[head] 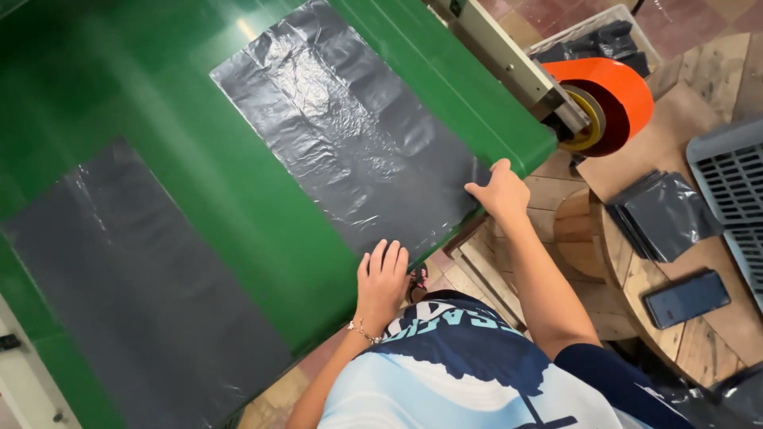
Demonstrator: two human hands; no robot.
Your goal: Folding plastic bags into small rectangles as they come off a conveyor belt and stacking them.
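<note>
Pressing flat, fingers spread, left hand point(381, 280) on grey plastic bag point(350, 127) at 6 o'clock | right hand point(499, 191) pinching bag's 4 o'clock corner | green worktop point(238, 199) beneath

green belt point(238, 199) | two grey plastic bags flat: near point(358, 135), far point(127, 286)

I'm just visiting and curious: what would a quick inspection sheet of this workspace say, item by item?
Surface: wide green conveyor belt, smooth.
Job's things: crinkled dark grey plastic bag lying flat on the belt; second flat dark grey plastic sheet farther along.
Clutter: stack of folded grey bags, black phone on round wooden table; orange roll; grey slotted crate.
Hands: left hand flat on the bag's near edge; right hand grips its corner at the belt's edge.
Cables: nothing seen.
Surroundings: tiled floor.
</note>
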